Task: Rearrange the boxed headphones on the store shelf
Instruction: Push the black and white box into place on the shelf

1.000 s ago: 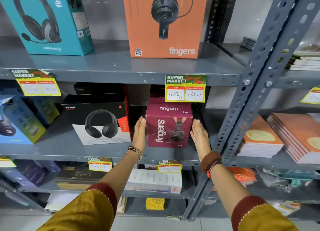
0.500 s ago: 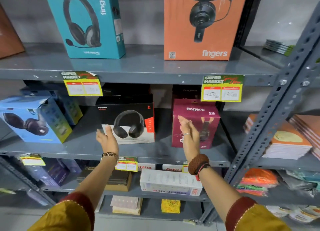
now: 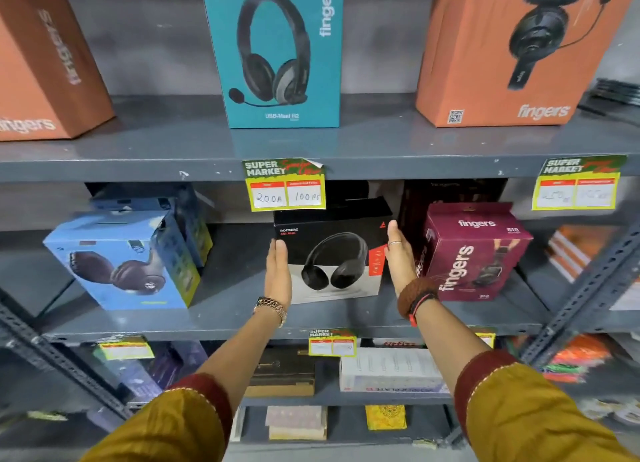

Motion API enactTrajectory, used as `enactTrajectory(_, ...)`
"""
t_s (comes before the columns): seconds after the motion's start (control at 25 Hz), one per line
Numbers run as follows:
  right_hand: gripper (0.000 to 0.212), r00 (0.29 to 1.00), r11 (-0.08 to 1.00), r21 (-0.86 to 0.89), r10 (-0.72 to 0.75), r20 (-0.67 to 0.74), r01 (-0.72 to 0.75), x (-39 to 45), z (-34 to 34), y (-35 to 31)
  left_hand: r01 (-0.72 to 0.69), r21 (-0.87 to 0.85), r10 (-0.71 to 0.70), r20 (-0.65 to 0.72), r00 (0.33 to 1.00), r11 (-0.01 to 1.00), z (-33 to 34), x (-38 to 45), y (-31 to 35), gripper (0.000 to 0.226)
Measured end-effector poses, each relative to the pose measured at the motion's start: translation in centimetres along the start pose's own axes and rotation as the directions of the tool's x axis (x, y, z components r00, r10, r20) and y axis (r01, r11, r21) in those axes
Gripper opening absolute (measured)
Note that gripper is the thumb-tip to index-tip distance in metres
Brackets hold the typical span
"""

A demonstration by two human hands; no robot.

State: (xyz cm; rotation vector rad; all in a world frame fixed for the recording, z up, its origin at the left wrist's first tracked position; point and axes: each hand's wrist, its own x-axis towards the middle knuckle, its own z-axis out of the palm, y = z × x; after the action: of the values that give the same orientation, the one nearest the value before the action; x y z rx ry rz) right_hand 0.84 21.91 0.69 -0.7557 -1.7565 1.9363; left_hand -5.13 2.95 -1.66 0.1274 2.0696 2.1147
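A black-and-white headphone box [image 3: 332, 250] stands at the middle of the grey middle shelf [image 3: 225, 312]. My left hand [image 3: 278, 274] lies flat against its left side and my right hand [image 3: 398, 260] flat against its right side, so the box is held between both palms. A maroon "fingers" box [image 3: 474, 253] stands just right of my right hand. A light blue headphone box [image 3: 124, 260] sits angled at the left of the same shelf, with another box behind it.
On the upper shelf stand a teal box [image 3: 277, 52], an orange box at the right [image 3: 512, 45] and another at the left [image 3: 45, 63]. Yellow price tags [image 3: 285, 184] hang from the shelf edges. A slanted metal post [image 3: 588, 288] borders the right; notebooks lie beyond it.
Both hands left the maroon box and moved left to the sides of the black-and-white box. The view shifted left and closer.
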Motion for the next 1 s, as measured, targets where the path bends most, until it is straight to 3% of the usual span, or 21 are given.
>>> enactTrajectory(0.24, 0.071, 0.998, 0.999, -0.006, 0.047, 0.038, -0.047, -0.7, 1.7, 0.5, -0.006, -0.019, 0.005, -0.088, 0.996, 1.0, -1.8, 1.2, 0.5, 0.062)
enactTrajectory(0.56, 0.064, 1.0, 1.0, -0.001, 0.008, -0.021, -0.008, -0.8, 1.4, 1.3, -0.014, 0.035, 0.017, -0.099, 0.995, 0.999, -2.1, 1.5, -0.2, 0.066)
enactTrajectory(0.72, 0.062, 1.0, 1.0, -0.006, 0.018, -0.023, -0.018, -0.5, 1.4, 0.9, 0.029, -0.013, -0.029, -0.027, 0.999, 1.0, -3.1, 2.3, -0.2, 0.084)
enactTrajectory(1.0, 0.058, 1.0, 1.0, 0.009, -0.012, 0.016, 0.012, -0.7, 0.6, 1.1, 0.033, 0.017, -0.033, 0.034, 0.999, 0.999, -3.5, 3.1, -0.4, 0.076)
